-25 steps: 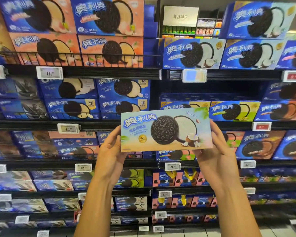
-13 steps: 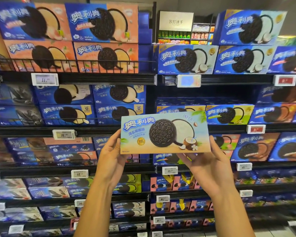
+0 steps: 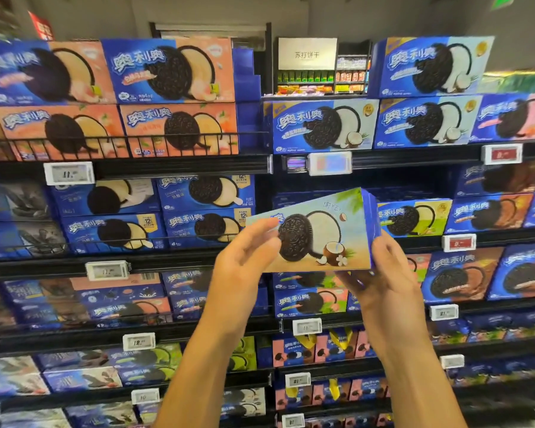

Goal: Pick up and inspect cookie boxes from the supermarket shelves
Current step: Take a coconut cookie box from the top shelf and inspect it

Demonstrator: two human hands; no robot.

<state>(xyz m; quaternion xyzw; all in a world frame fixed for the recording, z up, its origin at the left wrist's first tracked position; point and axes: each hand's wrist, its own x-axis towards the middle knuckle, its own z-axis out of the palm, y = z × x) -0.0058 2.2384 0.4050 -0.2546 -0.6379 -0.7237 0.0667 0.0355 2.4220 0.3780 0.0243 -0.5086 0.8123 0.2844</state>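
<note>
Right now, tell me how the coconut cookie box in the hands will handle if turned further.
The coconut cookie box is probably stiff: its edges stay straight though the right hand grips only one end. It looks light for its size, as the left hand only touches its front. The glossy face may slip, so a firmer hold seems wise.

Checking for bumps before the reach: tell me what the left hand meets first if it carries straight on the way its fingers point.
Probably the pale blue coconut cookie box: the left hand fingers point up-right at its near end.
</note>
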